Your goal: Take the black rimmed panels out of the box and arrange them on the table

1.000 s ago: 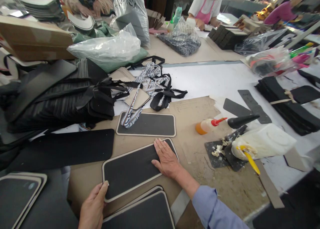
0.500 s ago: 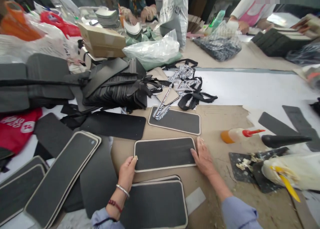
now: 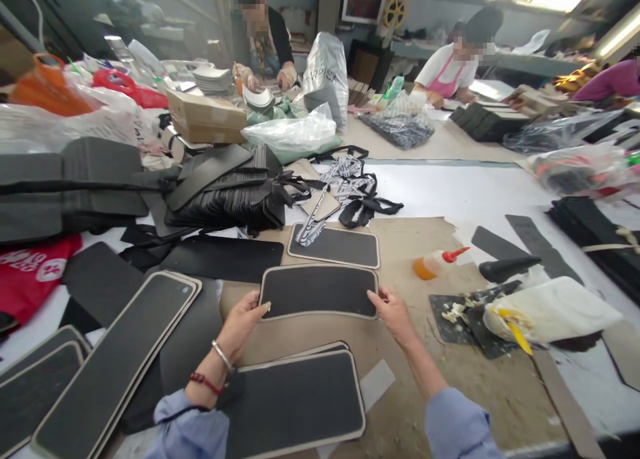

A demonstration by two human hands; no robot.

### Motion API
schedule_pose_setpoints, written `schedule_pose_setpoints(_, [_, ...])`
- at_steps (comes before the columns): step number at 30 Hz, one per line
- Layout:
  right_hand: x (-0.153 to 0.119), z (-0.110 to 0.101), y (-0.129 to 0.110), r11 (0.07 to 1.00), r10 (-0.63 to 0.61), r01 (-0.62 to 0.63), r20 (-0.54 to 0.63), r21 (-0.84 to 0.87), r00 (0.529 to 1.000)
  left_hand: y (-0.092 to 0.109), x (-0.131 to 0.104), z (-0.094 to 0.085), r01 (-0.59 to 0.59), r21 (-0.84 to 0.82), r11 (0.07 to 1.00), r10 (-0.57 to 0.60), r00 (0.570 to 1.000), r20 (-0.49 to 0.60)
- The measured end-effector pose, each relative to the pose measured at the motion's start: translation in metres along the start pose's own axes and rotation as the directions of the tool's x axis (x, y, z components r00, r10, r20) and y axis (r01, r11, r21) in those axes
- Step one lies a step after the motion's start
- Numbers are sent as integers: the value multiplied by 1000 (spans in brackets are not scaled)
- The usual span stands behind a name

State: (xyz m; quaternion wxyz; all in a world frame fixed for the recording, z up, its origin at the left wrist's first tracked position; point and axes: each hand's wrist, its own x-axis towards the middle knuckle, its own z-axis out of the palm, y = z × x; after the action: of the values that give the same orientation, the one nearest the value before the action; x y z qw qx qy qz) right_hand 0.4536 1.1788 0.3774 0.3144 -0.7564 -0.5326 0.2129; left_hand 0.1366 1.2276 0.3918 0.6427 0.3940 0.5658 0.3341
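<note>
A dark rectangular panel with a pale rim [image 3: 320, 291] is held by its two short ends, slightly bowed. My left hand [image 3: 245, 317] pinches its left end, thumb on top. At the right end, my right hand [image 3: 393, 312] grips the edge between thumb and fingers. Just behind lies a similar panel [image 3: 345, 247], with the tip of a patterned strip on it. Nearer to me, a stack of rimmed panels [image 3: 295, 402] lies beside my left forearm.
More rimmed panels [image 3: 115, 365] lie at the left, below bundled dark pieces [image 3: 230, 189]. To the right are a red-tipped bottle [image 3: 435, 264] and a glue container [image 3: 555, 309] with a yellow tool. People work across the table.
The held panel now bows, and my right fingers have closed round its end. The view has tilted up and shifted right, showing more of the people and room.
</note>
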Motion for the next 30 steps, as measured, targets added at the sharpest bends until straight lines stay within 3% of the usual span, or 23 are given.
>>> schedule_pose_setpoints(2, [-3, -18, -2, 987, -154, 153, 13, 41, 988, 4, 2, -12, -173, 161, 972, 178, 984, -13])
schedule_pose_setpoints(4, [-12, -29, 8, 957, -289, 290, 34, -27, 957, -2, 3, -25, -274, 380, 883, 311, 950, -36])
schedule_pose_setpoints(6, [-24, -29, 29, 921, -334, 341, 66, -190, 940, -17, 4, -38, -271, 556, 786, 363, 930, -59])
schedule_pose_setpoints(9, [-44, -19, 61, 875, -319, 315, 52, -367, 946, -44, 2, -45, -217, 693, 688, 386, 917, -96])
schedule_pose_setpoints(11, [-53, -11, 67, 869, -300, 281, 20, -407, 954, -57, -3, -37, -262, 742, 617, 435, 899, -44])
schedule_pose_setpoints(14, [-53, 3, 47, 856, -308, 296, 40, -425, 950, -67, -8, -8, -392, 786, 478, 509, 853, 115])
schedule_pose_setpoints(17, [-40, 27, 10, 815, -385, 425, 179, -394, 905, -69, -2, 28, -471, 828, 304, 546, 798, 253])
schedule_pose_setpoints(21, [-14, 63, -20, 790, -383, 510, 376, -340, 844, -74, 15, 58, -444, 890, 99, 484, 803, 347])
schedule_pose_setpoints(25, [6, 71, -7, 795, -319, 482, 422, -367, 848, -83, 25, 63, -413, 911, 16, 461, 811, 359])
schedule_pose_setpoints(30, [19, 41, 32, 762, -261, 451, 417, -464, 870, -83, 24, 61, -401, 916, -32, 449, 812, 371])
